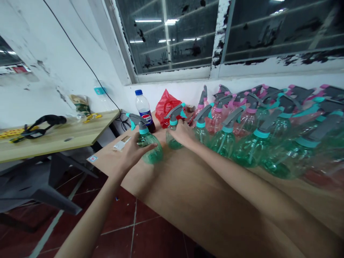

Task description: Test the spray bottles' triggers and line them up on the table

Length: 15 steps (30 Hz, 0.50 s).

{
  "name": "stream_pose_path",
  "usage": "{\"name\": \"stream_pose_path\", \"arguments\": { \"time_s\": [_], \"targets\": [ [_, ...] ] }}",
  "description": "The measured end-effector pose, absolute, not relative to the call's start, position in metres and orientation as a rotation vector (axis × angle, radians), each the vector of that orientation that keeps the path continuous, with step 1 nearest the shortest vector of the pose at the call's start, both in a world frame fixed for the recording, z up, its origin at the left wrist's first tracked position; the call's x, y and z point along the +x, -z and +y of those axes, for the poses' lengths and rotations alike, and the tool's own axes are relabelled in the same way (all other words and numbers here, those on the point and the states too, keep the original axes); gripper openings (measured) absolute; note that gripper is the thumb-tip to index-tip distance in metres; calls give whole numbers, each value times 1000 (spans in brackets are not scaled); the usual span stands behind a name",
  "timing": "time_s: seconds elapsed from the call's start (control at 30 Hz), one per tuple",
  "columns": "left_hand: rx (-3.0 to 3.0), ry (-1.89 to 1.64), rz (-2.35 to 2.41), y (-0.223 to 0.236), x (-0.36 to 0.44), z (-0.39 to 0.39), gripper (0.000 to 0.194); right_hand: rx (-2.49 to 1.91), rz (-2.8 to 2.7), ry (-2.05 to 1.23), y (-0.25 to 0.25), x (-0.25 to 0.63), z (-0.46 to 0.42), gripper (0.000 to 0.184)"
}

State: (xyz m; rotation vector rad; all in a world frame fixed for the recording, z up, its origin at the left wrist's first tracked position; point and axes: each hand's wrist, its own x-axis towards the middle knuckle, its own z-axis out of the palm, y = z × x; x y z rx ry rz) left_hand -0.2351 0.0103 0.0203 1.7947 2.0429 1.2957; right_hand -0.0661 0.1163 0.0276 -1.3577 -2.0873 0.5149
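Observation:
My left hand [133, 149] is closed round the side of a green spray bottle [153, 153] with a grey and turquoise trigger head, the thumb across its front. Its fingertips are partly hidden behind the bottle. To the right, my right hand [184, 134] grips a second green spray bottle [174, 142] just below its turquoise collar. That bottle stands upright on the wooden table [172, 179], beside a row of similar ones. Some of the right fingers are out of sight.
Several green spray bottles [224, 141] and pink spray bottles [215, 122] crowd the right side. Behind my hands are a cola bottle [145, 109] and a red plastic bag [166, 105]. A second table [80, 139] holds a black strap [45, 123]. A window [172, 36] is above.

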Motion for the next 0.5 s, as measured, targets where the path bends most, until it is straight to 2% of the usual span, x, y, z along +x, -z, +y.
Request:
{"name": "stream_pose_path", "arguments": {
  "time_s": [0.17, 0.33, 0.5],
  "targets": [
    [1809, -1352, 1936, -24, -239, 28, 44, -1146, -2285, -462, -26, -36, 89, 63],
    [1847, -1377, 1783, -21, -231, 57, 47, -845, -2489, -487, -30, 20, 57, 58],
    [1802, -1420, 1692, -9, -223, 81, 53, -766, -2600, -448, -35, 68, 42, 37]
  ]
}}
